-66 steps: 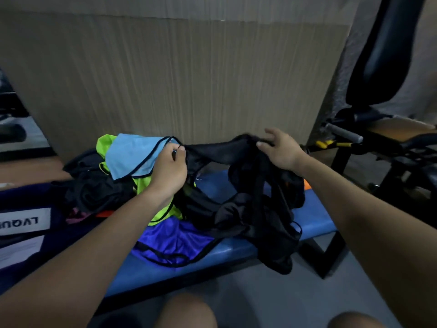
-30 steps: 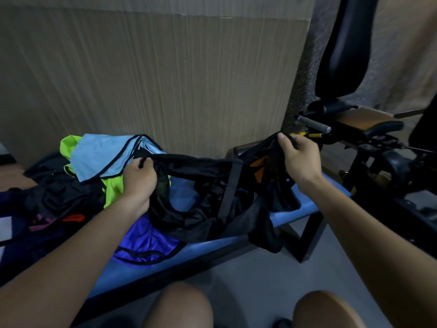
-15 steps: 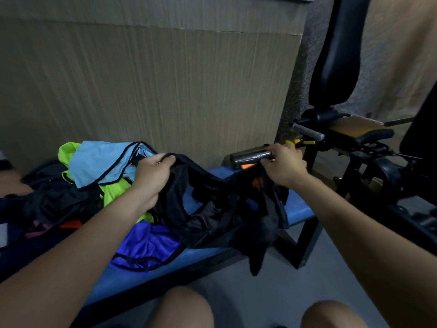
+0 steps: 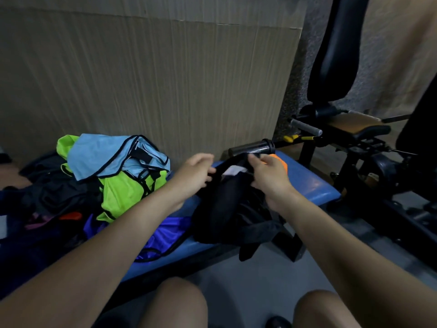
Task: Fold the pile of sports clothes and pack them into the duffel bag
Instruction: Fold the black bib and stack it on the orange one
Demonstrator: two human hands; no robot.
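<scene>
Head view: our left hand (image 4: 196,171) and right hand (image 4: 267,172) sit close together, each pinching the upper edge of a black garment (image 4: 227,209) slumped on the padded blue bench (image 4: 305,183). We judge the fold barely begun; next it needs spreading flat. It looks like thin mesh, perhaps. Slick neon-green and pale-blue bibs (image 4: 123,166) are heaped just left.

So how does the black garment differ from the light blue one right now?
The black garment is gripped by both the left hand and right hand; the light blue garment is untouched. The black one hangs over the bench edge; the blue one tops the pile. Both are unfolded.
</scene>
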